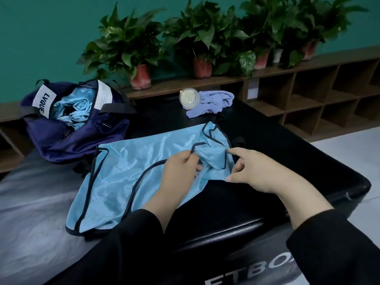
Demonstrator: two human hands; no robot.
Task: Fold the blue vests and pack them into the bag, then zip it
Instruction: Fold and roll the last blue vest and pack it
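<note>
From the head camera, one blue vest (131, 171) with dark piping lay spread on the black padded table (277, 153), its bottom hem toward the near left and its shoulder straps toward the far right. Both hands worked at the strap end. The left hand (181, 169) had its fingers curled round a bunched fold of the fabric and the black trim beside it. The right hand (255, 171) pinched the vest's right edge between thumb and bent fingers, while its index finger stuck out straight toward the bunched fold. Two black sleeves reached in from the bottom of the view.

One navy bag (67, 128) sat on the table's far left corner, unzipped, mouth open, with a white label reading "LVQUE". Rolled blue vests (76, 112) lay packed inside it; at least three rolls showed, though the exact count could not be told.

Behind the spread vest lay one crumpled lilac cloth (213, 103), with one round pale container (189, 97) touching its left side. Four potted plants (131, 50) in reddish pots stood in a row on the wooden shelf (308, 87) against the teal wall.
</note>
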